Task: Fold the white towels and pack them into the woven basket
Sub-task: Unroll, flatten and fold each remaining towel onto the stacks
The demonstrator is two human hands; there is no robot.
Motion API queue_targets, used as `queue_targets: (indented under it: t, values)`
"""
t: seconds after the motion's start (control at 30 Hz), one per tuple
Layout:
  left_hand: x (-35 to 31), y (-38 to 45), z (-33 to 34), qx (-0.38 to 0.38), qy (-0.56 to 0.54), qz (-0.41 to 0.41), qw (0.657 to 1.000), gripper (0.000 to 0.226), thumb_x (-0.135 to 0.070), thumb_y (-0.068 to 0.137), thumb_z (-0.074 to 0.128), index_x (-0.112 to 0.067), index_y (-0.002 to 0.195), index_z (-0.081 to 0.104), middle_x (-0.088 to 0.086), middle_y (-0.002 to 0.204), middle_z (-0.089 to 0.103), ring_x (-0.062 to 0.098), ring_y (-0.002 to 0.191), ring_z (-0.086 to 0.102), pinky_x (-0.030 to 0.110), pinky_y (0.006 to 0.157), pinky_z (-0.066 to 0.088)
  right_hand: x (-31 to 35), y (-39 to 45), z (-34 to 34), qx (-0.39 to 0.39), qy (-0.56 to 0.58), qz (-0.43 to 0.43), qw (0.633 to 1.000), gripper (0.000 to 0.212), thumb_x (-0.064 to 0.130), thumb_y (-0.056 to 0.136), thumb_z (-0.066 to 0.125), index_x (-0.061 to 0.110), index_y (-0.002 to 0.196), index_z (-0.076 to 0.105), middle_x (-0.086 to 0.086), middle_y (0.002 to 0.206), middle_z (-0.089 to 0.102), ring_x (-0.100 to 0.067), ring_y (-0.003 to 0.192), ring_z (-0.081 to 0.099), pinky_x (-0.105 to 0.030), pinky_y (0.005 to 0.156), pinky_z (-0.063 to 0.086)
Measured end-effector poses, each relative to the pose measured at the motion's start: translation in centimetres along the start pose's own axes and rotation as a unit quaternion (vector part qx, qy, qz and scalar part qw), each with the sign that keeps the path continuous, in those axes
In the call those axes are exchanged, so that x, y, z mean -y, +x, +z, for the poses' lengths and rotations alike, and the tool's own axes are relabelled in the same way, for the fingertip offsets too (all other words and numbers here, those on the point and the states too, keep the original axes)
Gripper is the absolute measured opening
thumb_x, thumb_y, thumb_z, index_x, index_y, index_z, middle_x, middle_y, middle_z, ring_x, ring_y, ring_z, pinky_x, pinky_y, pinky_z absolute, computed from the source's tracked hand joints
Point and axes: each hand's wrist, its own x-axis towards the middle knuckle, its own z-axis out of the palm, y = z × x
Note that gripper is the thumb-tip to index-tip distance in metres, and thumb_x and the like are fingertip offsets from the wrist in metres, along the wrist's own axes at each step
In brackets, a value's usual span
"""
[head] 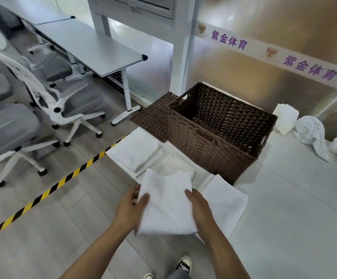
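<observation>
I hold a folded white towel [166, 204] in the air over the table's near corner. My left hand [130, 208] grips its left edge, thumb on top. My right hand [199, 206] grips its right edge. Behind it the brown woven basket [214, 146] stands open and looks empty. A stack of folded towels [136, 151] lies left of the basket, another folded towel [175, 165] sits just behind the held one, and one more folded towel [224, 200] lies to its right. Crumpled unfolded towels [312, 135] lie at the table's right.
The basket's brown woven lid [153, 116] leans against its left side. The white table [294, 208] meets a frosted partition [264, 77] at the back. Grey office chairs [63, 97] and a long desk [95, 49] stand to the left, beyond yellow-black floor tape [48, 191].
</observation>
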Motion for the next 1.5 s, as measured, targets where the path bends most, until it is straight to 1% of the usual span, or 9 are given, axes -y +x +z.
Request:
queue_targets:
  t: [0.4, 0.67, 0.83, 0.93, 1.13, 1.23, 1.33, 1.4, 1.5]
  values:
    - [-3.8, 16.6, -4.1, -0.068, 0.042, -0.030, 0.996, 0.019, -0.025, 0.097, 0.062, -0.029, 0.116, 0.060, -0.005, 0.101, 0.065, 0.015, 0.084, 0.064, 0.028, 0.066, 0.050, 4.6, 14.9, 6.9, 0.045, -0.029, -0.019, 0.998, 0.019, 0.014, 0.094, 0.065, 0.024, 0.110, 0.067, 0.004, 0.098, 0.076, -0.018, 0.096, 0.071, -0.035, 0.084, 0.054]
    - [-4.0, 26.2, -7.3, -0.067, 0.113, -0.053, 0.990, 0.020, -0.032, 0.098, 0.057, -0.034, 0.117, 0.061, -0.008, 0.108, 0.065, 0.014, 0.092, 0.063, 0.028, 0.070, 0.044, 6.3, 21.1, 12.4, 0.063, -0.006, 0.017, 0.998, 0.018, 0.015, 0.098, 0.064, 0.010, 0.115, 0.062, -0.011, 0.110, 0.072, -0.023, 0.096, 0.072, -0.026, 0.065, 0.057]
    - [-4.3, 32.4, -8.3, -0.015, 0.171, -0.045, 0.984, 0.013, -0.028, 0.101, 0.054, -0.032, 0.113, 0.057, -0.010, 0.100, 0.058, 0.013, 0.091, 0.056, 0.020, 0.063, 0.040, 6.2, 24.8, 15.8, 0.013, -0.010, 0.026, 1.000, 0.015, 0.013, 0.097, 0.066, 0.010, 0.110, 0.060, -0.008, 0.108, 0.071, -0.022, 0.097, 0.071, -0.035, 0.072, 0.063]
    - [-3.5, 35.9, -8.3, 0.024, 0.208, -0.048, 0.977, 0.024, -0.030, 0.101, 0.054, -0.028, 0.124, 0.059, -0.004, 0.113, 0.060, 0.016, 0.099, 0.055, 0.026, 0.078, 0.040, 5.1, 26.6, 17.7, -0.037, -0.036, 0.039, 0.998, 0.011, 0.022, 0.094, 0.069, 0.024, 0.100, 0.059, -0.005, 0.105, 0.072, -0.023, 0.098, 0.071, -0.051, 0.087, 0.060]
    - [-1.5, 39.6, -7.9, 0.099, 0.248, -0.053, 0.962, 0.038, -0.026, 0.101, 0.049, -0.029, 0.139, 0.049, -0.003, 0.129, 0.053, 0.019, 0.102, 0.057, 0.027, 0.076, 0.045, 3.3, 28.3, 19.9, -0.150, -0.067, 0.073, 0.984, 0.015, 0.027, 0.093, 0.068, 0.018, 0.101, 0.059, -0.007, 0.101, 0.071, -0.026, 0.090, 0.069, -0.048, 0.082, 0.060]
    - [-0.2, 39.2, -8.7, 0.108, 0.345, 0.054, 0.931, 0.050, -0.019, 0.099, 0.050, -0.024, 0.147, 0.040, 0.005, 0.143, 0.047, 0.030, 0.115, 0.055, 0.040, 0.091, 0.050, 3.2, 27.4, 20.8, -0.199, -0.155, 0.045, 0.967, 0.040, 0.027, 0.091, 0.070, 0.016, 0.124, 0.051, -0.011, 0.116, 0.066, -0.029, 0.098, 0.065, -0.037, 0.079, 0.052]
    - [1.6, 37.2, -9.5, 0.109, 0.467, 0.252, 0.841, 0.055, -0.019, 0.098, 0.055, -0.020, 0.151, 0.040, 0.010, 0.156, 0.039, 0.034, 0.134, 0.042, 0.048, 0.107, 0.039, 3.1, 26.0, 21.3, -0.259, -0.376, -0.073, 0.887, 0.072, 0.026, 0.082, 0.075, 0.024, 0.145, 0.041, -0.008, 0.136, 0.053, -0.029, 0.117, 0.052, -0.043, 0.093, 0.047]
    - [2.7, 35.6, -9.7, 0.139, 0.491, 0.320, 0.798, 0.047, -0.028, 0.099, 0.050, -0.021, 0.146, 0.048, 0.011, 0.155, 0.042, 0.037, 0.141, 0.039, 0.051, 0.110, 0.038, 3.0, 25.3, 21.5, -0.241, -0.487, -0.141, 0.828, 0.074, 0.027, 0.081, 0.075, 0.024, 0.149, 0.045, -0.006, 0.144, 0.051, -0.028, 0.125, 0.049, -0.044, 0.101, 0.044]
    - [3.9, 33.8, -9.8, 0.194, 0.531, 0.299, 0.769, 0.051, -0.041, 0.099, 0.033, -0.022, 0.141, 0.055, 0.012, 0.152, 0.047, 0.039, 0.143, 0.038, 0.053, 0.113, 0.038, 2.0, 24.6, 22.0, -0.180, -0.544, -0.172, 0.802, 0.059, 0.031, 0.087, 0.068, 0.019, 0.144, 0.055, -0.009, 0.148, 0.052, -0.028, 0.132, 0.051, -0.044, 0.109, 0.042]
